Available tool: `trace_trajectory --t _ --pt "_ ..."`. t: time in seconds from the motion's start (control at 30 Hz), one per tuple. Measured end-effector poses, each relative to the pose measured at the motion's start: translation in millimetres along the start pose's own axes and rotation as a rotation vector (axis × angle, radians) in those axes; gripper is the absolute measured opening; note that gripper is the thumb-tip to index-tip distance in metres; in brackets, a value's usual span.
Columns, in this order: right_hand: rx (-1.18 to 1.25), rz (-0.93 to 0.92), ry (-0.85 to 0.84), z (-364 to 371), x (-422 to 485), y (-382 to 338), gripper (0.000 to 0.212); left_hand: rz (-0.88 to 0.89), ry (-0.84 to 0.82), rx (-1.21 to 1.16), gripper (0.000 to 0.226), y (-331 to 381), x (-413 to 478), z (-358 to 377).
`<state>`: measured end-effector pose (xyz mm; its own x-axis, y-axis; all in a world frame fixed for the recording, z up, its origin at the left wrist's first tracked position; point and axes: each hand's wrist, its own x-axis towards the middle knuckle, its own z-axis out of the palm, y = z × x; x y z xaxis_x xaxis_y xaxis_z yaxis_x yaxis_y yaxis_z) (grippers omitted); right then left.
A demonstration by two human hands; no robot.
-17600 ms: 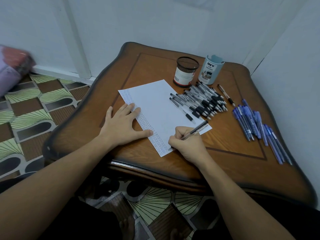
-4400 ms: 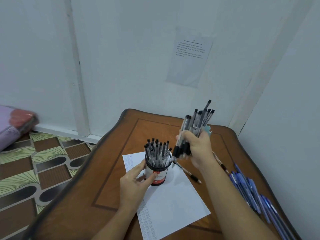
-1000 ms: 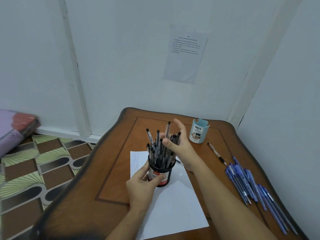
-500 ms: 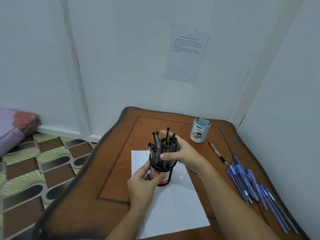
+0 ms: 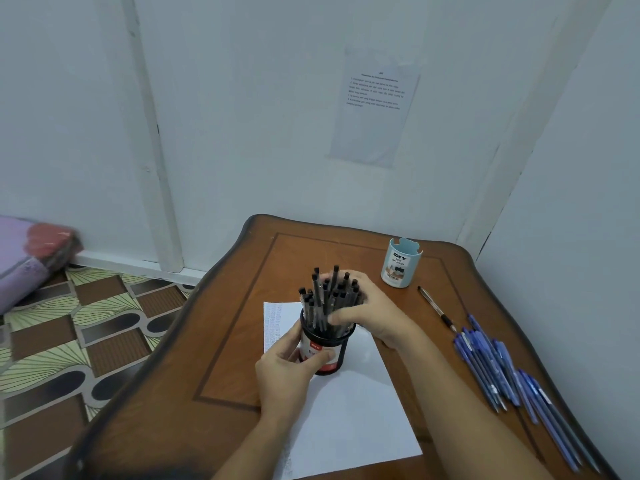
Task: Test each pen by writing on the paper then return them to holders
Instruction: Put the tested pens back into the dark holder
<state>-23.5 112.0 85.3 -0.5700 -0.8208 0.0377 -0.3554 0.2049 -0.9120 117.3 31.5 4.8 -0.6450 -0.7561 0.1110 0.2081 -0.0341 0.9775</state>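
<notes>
A pale wall (image 5: 242,116) filled the upper half of the view, with a patterned tile floor (image 5: 69,334) spreading out at the left. A brown wooden table (image 5: 242,341) stood pushed into the corner. A white sheet of paper (image 5: 346,410) lay on its near middle, with rows of small writing along its left edge. A printed notice (image 5: 374,105) hung on the wall above the table, and a purple and red bundle (image 5: 27,258) lay on the floor at the far left. A heap of blue pens (image 5: 495,368) lay along the table's right side, well apart from the paper. The black mesh holder (image 5: 337,351) stood upright on the far part of the paper. The left hand (image 5: 284,372) gripped it, with fingers and thumb curled round its red and white label. The right hand (image 5: 374,313) was wrapped round the cluster of black pens (image 5: 317,299) standing in that holder: the thumb lay on the near side, and the fingers curled behind the pens' upper ends. A light blue holder (image 5: 400,263) marked DIY stood near the table's far edge. A single dark pen (image 5: 436,308) lay between it and the blue heap
</notes>
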Motion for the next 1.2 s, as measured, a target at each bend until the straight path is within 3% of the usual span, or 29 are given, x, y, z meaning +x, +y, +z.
trace_trajectory --t 0.1,0.17,0.27,0.37,0.43,0.5,0.63,0.77,0.9,1.07,1.13,1.2 --pt "0.091 -0.020 0.086 -11.5 -9.9 -10.7 0.083 -0.002 0.004 0.011 0.065 -0.3 0.2 -0.5" --pt "0.035 -0.051 0.185 -7.3 -9.5 -23.7 0.086 -0.006 0.011 0.017 0.065 0.0 0.0 -0.4" --pt "-0.218 -0.063 0.228 8.9 -0.8 -41.0 0.072 -0.020 0.013 0.014 0.064 -1.2 0.8 -0.6" --pt "-0.402 -0.075 0.139 12.7 8.3 -50.3 0.040 -0.024 0.012 0.011 0.065 -1.0 0.6 -0.9" --pt "-0.344 -0.062 -0.032 1.1 9.2 -49.1 0.035 -0.023 0.006 -0.002 0.065 0.0 0.5 -1.1" --pt "-0.134 -0.067 -0.131 -12.7 4.1 -43.4 0.056 -0.020 0.004 -0.009 0.066 1.1 1.0 -1.5" --pt "0.279 -0.066 0.109 -20.1 -10.1 -7.8 0.104 -0.010 0.003 0.009 0.066 0.8 0.8 -1.3" --pt "0.207 0.031 0.002 3.2 -22.2 24.1 0.129 0.001 0.000 0.006 0.064 3.1 -0.7 -1.4" --pt "0.246 0.080 0.048 18.9 -15.2 29.6 0.123 0.015 0.003 0.018 0.062 4.2 -1.6 -1.8" --pt "0.198 0.113 -0.027 8.6 -4.7 21.8 0.076 -0.007 -0.010 0.007 0.064 1.8 0.0 -2.2" --pt "0.218 0.123 -0.130 -0.4 1.3 19.7 0.077 -0.005 -0.001 0.007 0.065 1.6 1.3 -2.0" --pt "0.346 0.132 -0.183 -7.1 2.7 24.9 0.098 -0.012 0.003 0.006 0.066 0.7 2.6 -1.5"
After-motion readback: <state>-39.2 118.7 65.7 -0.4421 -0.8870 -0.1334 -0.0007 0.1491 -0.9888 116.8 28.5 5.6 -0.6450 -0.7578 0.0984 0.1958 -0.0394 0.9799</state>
